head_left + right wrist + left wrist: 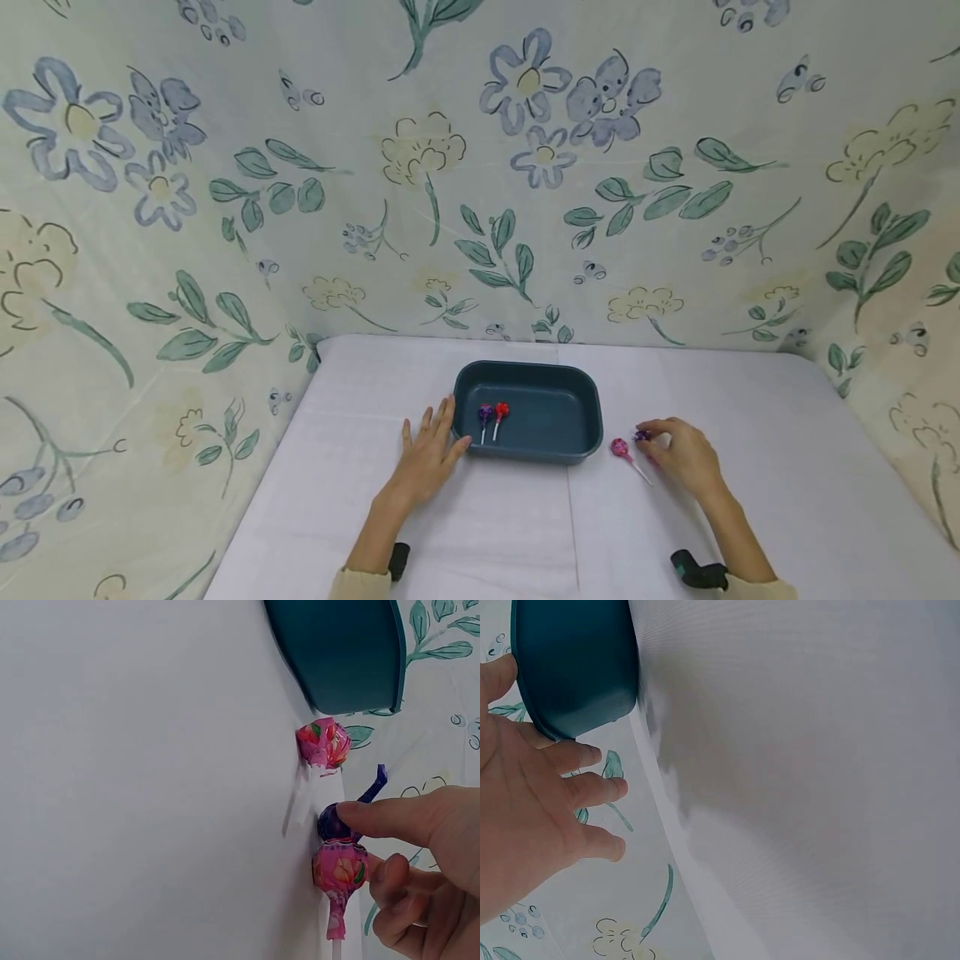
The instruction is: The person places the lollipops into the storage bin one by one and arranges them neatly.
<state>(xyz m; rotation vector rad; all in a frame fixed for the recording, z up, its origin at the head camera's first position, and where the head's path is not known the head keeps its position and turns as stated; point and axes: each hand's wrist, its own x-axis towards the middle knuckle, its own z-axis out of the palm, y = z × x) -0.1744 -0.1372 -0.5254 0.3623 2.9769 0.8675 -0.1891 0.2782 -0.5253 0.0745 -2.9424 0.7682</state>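
My left hand (pixel 426 467) lies at the left end of a dark teal tray (pixel 525 457), fingers spread and fairly straight, touching its rim. In the left wrist view the thumb and fingers sit either side of the tray's corner. Two lollipops are inside: a purple lollipop (pixel 485 412) and a red lollipop (pixel 502 410). Right of the tray, my right hand (pixel 686 458) pinches another purple lollipop (pixel 331 823) by its head between thumb and fingers. A pink lollipop (pixel 341 868) lies just in front of it, partly under the hand in the head view.
Another pink lollipop (pixel 619 447) lies between the tray and my right hand, its white stick pointing toward me. A white cloth (pixel 495 533) covers the table. Flower-patterned fabric (pixel 465 183) hangs behind the table and along both sides.
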